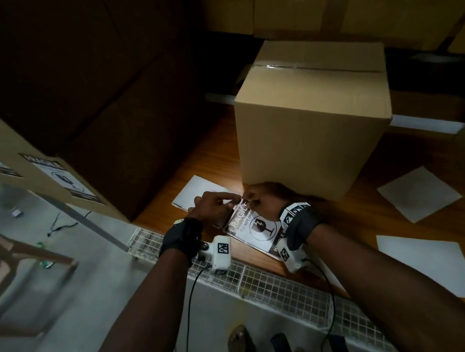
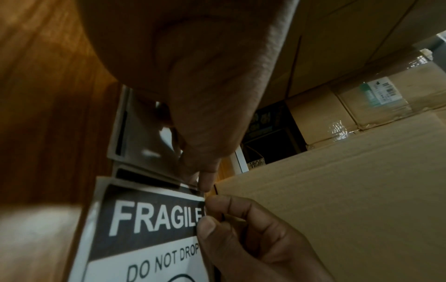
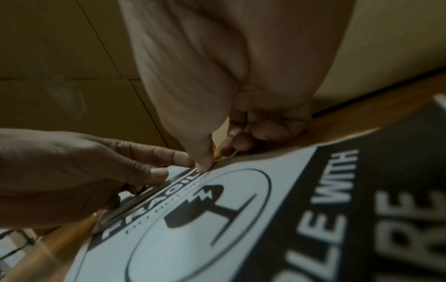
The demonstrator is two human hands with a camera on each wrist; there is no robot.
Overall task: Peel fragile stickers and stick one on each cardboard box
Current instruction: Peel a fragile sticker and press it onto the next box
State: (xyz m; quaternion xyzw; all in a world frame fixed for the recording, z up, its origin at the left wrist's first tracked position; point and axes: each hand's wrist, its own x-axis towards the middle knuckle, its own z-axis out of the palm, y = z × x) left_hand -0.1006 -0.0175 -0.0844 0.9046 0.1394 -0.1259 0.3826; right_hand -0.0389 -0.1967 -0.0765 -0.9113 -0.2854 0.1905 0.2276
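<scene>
A black-and-white fragile sticker (image 1: 259, 230) (image 2: 149, 225) (image 3: 193, 219) lies on top of a small stack at the near edge of the wooden table (image 1: 373, 236). My left hand (image 1: 217, 205) (image 3: 101, 171) pinches the sheet at its far corner, over the sheets beneath. My right hand (image 1: 262, 201) (image 2: 229, 219) pinches that same corner of the top sticker between thumb and forefinger. Just behind both hands stands a taped, plain cardboard box (image 1: 313, 117) (image 2: 337, 190).
Blank white backing sheets (image 1: 417, 195) (image 1: 430, 264) lie on the table to the right, another (image 1: 196, 190) behind my left hand. At the left stand boxes bearing fragile stickers (image 1: 64, 178). More cartons are stacked behind. A wire mesh rail (image 1: 264, 283) runs along the table's near edge.
</scene>
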